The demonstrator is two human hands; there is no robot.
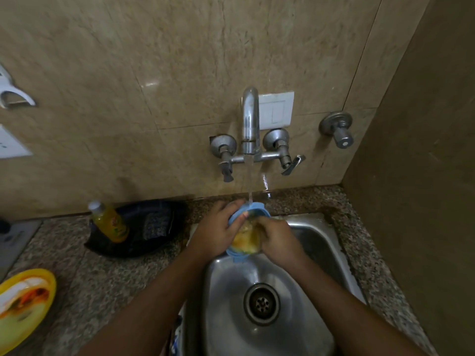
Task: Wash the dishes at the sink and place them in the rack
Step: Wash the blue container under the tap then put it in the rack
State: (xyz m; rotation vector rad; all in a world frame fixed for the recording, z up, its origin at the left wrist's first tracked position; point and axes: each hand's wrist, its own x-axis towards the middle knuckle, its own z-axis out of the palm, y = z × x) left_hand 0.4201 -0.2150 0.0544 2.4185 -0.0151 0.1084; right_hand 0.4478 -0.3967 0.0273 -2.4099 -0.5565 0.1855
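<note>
Container [246, 237] with a blue rim is sitting under the running tap [249, 122], above the sink [316, 242]; my left hand [216, 232] is gripping its rim while my right hand [277, 238] is scrubbing inside, fingers curled. Wet, it is risking slipping from my grip.

A yellow bottle [110, 222] stands in a black tray [144, 242] on the counter [108, 276].

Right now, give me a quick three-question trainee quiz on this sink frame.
1. True or false: water is running from the tap.
2. Which hand grips the blue lid: A left, B right?
3. What stands in the black tray left of the sink?

Key: 1 true. 2 A; the left hand grips the lid while the right hand rubs its yellowish inner side. 3 a yellow bottle.
</note>
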